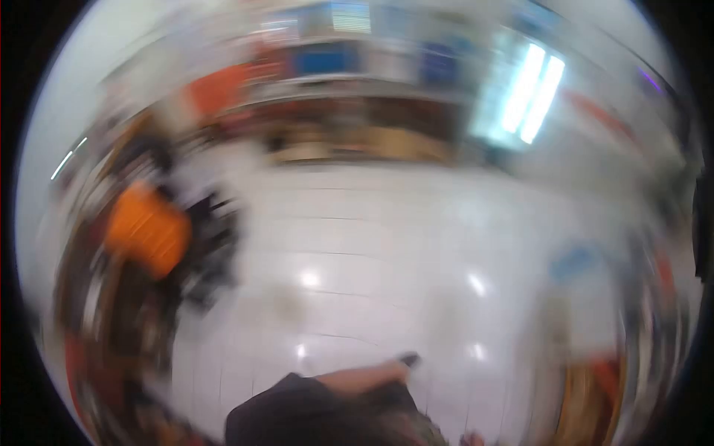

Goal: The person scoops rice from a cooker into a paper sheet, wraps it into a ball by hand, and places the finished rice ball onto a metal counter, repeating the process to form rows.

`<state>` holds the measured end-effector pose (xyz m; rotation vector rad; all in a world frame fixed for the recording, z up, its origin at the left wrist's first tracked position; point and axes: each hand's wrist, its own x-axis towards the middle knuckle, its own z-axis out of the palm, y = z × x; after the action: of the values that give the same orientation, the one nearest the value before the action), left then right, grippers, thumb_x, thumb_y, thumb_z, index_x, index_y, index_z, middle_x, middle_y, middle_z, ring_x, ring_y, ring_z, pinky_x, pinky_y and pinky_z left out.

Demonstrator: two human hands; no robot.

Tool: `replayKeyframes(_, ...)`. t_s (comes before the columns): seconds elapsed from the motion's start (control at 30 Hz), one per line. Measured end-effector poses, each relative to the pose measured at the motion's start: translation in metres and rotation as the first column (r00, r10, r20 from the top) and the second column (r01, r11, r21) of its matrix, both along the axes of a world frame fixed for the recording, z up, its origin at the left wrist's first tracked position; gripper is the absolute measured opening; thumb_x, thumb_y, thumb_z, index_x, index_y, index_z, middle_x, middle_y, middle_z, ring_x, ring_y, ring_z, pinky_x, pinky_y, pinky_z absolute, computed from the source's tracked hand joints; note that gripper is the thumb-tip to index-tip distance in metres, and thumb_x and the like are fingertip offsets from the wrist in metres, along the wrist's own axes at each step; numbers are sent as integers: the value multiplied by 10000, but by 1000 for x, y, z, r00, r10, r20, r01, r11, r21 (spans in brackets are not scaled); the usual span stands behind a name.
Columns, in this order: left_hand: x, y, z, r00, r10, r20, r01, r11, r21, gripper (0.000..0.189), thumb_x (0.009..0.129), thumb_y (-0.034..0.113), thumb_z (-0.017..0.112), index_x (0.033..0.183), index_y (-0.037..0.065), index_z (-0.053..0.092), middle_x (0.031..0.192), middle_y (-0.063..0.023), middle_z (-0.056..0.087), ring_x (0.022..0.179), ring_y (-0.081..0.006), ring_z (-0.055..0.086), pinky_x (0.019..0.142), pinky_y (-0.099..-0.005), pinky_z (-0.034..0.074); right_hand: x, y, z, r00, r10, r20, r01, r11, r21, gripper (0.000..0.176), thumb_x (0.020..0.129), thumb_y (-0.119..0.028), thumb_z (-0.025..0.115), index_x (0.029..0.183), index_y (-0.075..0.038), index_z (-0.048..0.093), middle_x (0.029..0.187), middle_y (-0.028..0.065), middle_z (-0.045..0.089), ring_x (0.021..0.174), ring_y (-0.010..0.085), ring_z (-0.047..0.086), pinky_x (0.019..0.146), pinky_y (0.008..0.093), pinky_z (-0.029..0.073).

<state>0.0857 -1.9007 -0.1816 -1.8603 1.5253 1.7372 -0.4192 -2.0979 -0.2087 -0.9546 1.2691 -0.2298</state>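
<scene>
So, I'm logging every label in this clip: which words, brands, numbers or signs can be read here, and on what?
None can be read: motion smears the whole frame.
back shelves with blue and orange shapes: any print is blurred out.
orange object at the left: no legible marking.
blue patch at the right: too blurred to read.

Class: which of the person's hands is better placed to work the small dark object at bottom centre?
Likely left, though blur leaves doubt. The left hand, out of a dark sleeve, extends to the small dark object; its grip is unreadable. The right hand barely shows at the bottom edge.
</scene>
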Motion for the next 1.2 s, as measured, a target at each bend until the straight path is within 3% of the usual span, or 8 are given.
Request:
replayKeyframes(0.07, -6, -41, -7, 993, -114, 32, 107, 978, 178, 489, 842, 501, 654, 1096, 92, 737, 1155, -114, 704, 999, -286, 672, 859, -461, 509, -51, 41, -19, 727, -633, -265, 683, 708, 179, 420, 995, -302, 467, 1268, 14, 512, 1087, 172, 611, 910, 376, 609, 752, 518, 535)
replayKeyframes(0.13, 3, -102, -16, 938, -340, 62, 321, 924, 209, 542, 883, 555, 592, 1130, 90, 722, 1162, -113, 701, 990, -279, 668, 868, -463, 507, -124, 92, -48, 654, -751, 89, 681, 636, 362, 217, 894, -130, 563, 1087, -31, 561, 970, 183, 627, 744, 362, 648, 600, 478, 529)
replayKeyframes(0.2, 4, -170, -30, 724, -686, -74, 688, 710, 147, 572, 930, 579, 527, 1144, 81, 709, 1122, -111, 704, 928, -268, 660, 818, -455, 514, -105, 119, -4, 504, -850, -153, 861, 480, 166, 218, 896, -139, 571, 1090, -39, 568, 979, 172, 631, 758, 352, 651, 611, 468, 530)
replayKeyframes(0.37, -51, -312, -77, 434, -893, -122, 869, 379, 317, 445, 919, 502, 586, 925, 74, 707, 758, -16, 581, 698, -167, 534, 617, -376, 459, -100, 189, 16, 236, -936, -259, 959, 182, 217, 221, 901, -161, 591, 1097, -58, 588, 1001, 144, 643, 790, 328, 660, 636, 444, 532)
replayKeyframes(0.4, -61, -334, -85, 666, -734, -134, 701, 554, 449, 392, 903, 462, 608, 896, 78, 688, 722, 6, 530, 681, -150, 518, 582, -341, 437, -99, 196, 15, 219, -936, -276, 958, 153, 241, 222, 902, -165, 595, 1098, -62, 592, 1006, 139, 645, 797, 323, 661, 641, 439, 532)
replayKeyframes(0.47, -91, -388, -69, 634, -756, -161, 759, 569, 316, 433, 894, 442, 583, 1044, 51, 693, 788, -34, 607, 633, -159, 496, 565, -352, 455, -102, 202, 15, 195, -936, -294, 952, 109, 286, 223, 904, -174, 602, 1101, -69, 599, 1014, 128, 650, 810, 314, 665, 652, 430, 533)
replayKeyframes(0.77, -314, -595, 6, 409, -896, 170, 911, 391, -132, 593, 816, 572, 604, 912, 6, 751, 996, -223, 712, 980, -382, 667, 877, -466, 514, -213, 24, 9, 319, -947, -30, 925, 304, 227, 229, 913, -213, 638, 1114, -104, 634, 1055, 77, 670, 869, 270, 680, 698, 387, 536)
replayKeyframes(1.2, -498, -840, 32, 890, -455, 21, 415, 793, -446, 302, 819, 302, 660, 856, 5, 699, 843, -196, 709, 834, -347, 693, 780, -410, 535, -361, -466, 73, 538, -841, 56, 841, 541, 33, 445, 935, -269, 639, 1301, -24, 577, 1131, 88, 690, 945, 210, 679, 810, 334, 532)
